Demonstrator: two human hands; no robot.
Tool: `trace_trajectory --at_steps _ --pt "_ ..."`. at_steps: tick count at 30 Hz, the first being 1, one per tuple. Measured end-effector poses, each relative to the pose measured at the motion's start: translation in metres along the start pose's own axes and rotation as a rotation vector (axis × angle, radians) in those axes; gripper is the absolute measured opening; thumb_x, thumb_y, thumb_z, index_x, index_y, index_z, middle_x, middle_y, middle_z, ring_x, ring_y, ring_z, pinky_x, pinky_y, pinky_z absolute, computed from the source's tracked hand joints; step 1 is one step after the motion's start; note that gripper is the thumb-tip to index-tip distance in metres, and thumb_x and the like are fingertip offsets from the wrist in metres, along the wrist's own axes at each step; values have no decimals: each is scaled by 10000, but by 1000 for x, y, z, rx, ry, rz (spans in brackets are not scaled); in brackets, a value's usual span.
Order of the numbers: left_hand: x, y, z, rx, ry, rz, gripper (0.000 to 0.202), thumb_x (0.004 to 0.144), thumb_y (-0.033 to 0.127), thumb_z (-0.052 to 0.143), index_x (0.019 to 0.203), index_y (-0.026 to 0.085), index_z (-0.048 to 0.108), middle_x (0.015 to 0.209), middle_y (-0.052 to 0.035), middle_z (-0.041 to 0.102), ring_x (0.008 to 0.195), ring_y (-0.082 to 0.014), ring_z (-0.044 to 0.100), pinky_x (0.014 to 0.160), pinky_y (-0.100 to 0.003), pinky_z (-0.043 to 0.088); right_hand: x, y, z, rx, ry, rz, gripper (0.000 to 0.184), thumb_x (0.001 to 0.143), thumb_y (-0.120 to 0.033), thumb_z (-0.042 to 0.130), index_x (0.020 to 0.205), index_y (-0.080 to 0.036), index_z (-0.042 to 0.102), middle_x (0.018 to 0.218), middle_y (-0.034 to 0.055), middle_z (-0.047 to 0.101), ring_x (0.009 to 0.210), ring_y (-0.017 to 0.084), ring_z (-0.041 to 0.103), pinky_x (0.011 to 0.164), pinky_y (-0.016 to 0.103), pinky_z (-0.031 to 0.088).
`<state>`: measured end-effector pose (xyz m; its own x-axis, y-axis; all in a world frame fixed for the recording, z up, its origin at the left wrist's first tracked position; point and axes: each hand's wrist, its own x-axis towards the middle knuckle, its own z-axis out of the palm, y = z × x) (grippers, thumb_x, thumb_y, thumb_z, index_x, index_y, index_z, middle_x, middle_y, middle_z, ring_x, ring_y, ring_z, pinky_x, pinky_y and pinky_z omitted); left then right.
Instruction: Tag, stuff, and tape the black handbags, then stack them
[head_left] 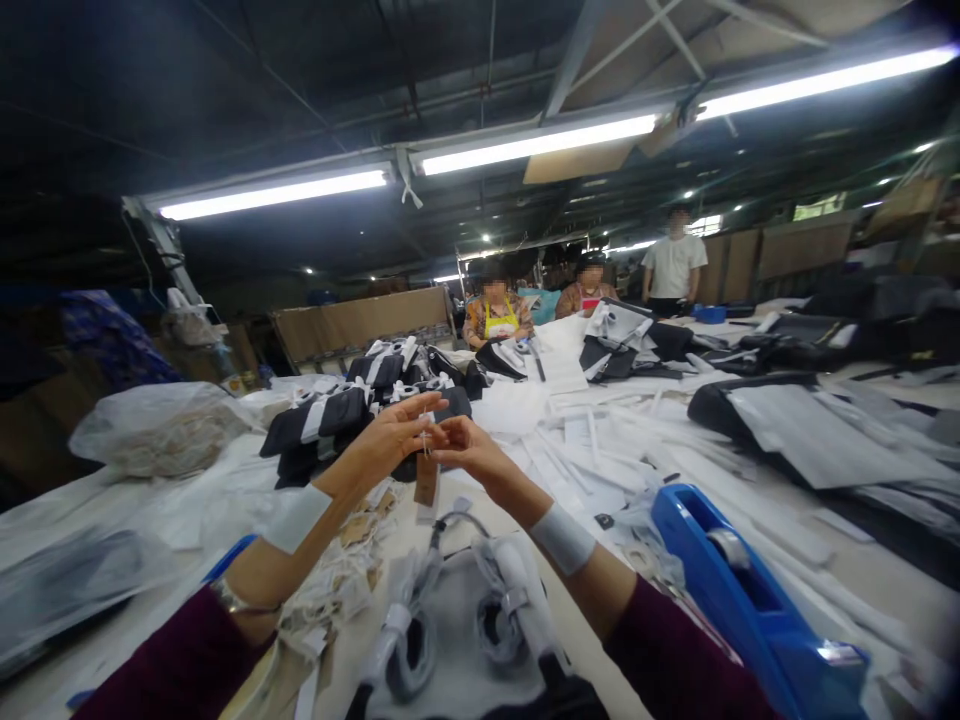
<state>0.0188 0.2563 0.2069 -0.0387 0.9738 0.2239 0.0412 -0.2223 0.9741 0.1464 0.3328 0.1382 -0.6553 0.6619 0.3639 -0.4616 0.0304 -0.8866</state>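
Observation:
A brown hang tag [426, 482] dangles on a thin white string below my hands, with a paler label behind it. My left hand [394, 432] has its fingers stretched to the right, with the string at their tips. My right hand [476, 455] pinches at the same string, its fingertips close to the left ones. Below them, nearest me, stands a black handbag [465, 610] with white wrapping over its front and clear wrap round its handles and rings. To the left of the bag lies a pile of tags and strings [345, 570].
A blue tape dispenser [750, 600] stands at right. Black wrapped bags [322, 420] are stacked beyond my left hand. White foam sheets [600, 460] cover the table's middle; plastic bags [165, 430] lie left. Two seated people [499, 318] and a standing person [675, 265] are across the table.

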Motion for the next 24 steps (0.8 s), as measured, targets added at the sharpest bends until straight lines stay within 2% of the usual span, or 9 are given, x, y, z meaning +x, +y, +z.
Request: trace_trajectory --at_steps 3,6,10,12,14,16,18,21,24 --pt "0 -8 16 88 27 39 490 832 444 661 1240 179 606 1366 -131 536 1076 -240 609 945 -380 480 -3 -1 10 108 57 -16 716 461 -175 823 1074 -231 457 830 -47 675 772 158 662 688 291 526" --pt "1 -11 22 485 63 164 501 917 528 476 1268 195 608 1338 -95 573 1245 -273 483 1060 -393 356 -4 -3 12 104 146 8 617 540 -181 772 1048 -219 424 665 -71 654 596 133 633 610 269 505" --pt "0 -5 15 1145 173 350 418 937 317 427 1321 247 578 1098 -86 635 1058 -252 506 1017 -424 315 -12 -9 5 71 120 34 319 651 -277 707 868 -187 490 562 -47 627 452 80 510 496 219 413" --pt "-1 -3 8 1411 223 428 437 919 233 433 1334 263 567 972 -91 587 928 -230 491 946 -411 331 -18 -13 0 68 68 67 281 679 -344 704 817 -177 525 558 -42 611 436 66 468 486 217 399" --pt "-1 -3 1 1558 231 481 449 928 216 418 1356 266 544 897 -89 542 863 -220 469 905 -401 330 -24 -17 -8 69 13 110 293 684 -381 716 802 -170 550 563 -46 591 415 49 402 482 218 393" --pt "0 -7 -3 1584 218 481 444 934 235 426 1364 257 534 867 -87 540 847 -220 466 907 -416 321 -29 -20 -18 61 -29 157 299 690 -392 720 806 -165 563 565 -50 565 402 37 324 465 216 369" --pt "4 -16 -4 1485 219 435 439 909 241 475 1339 229 562 871 -93 580 878 -234 480 945 -453 301 -33 -20 -30 39 -39 197 284 718 -394 700 818 -163 568 556 -58 524 400 35 267 448 209 330" --pt "12 -37 2 1060 106 266 489 830 267 586 1311 181 578 924 -102 673 960 -256 514 972 -460 319 -34 -18 -55 -37 24 225 234 776 -382 639 828 -166 567 528 -74 444 407 44 240 449 208 293" --pt "18 -66 13 709 46 85 536 878 379 496 1374 175 489 1065 -116 689 917 -211 585 841 -358 440 -30 -15 -86 -179 164 220 185 821 -356 558 838 -173 564 511 -79 407 415 60 257 460 216 282"
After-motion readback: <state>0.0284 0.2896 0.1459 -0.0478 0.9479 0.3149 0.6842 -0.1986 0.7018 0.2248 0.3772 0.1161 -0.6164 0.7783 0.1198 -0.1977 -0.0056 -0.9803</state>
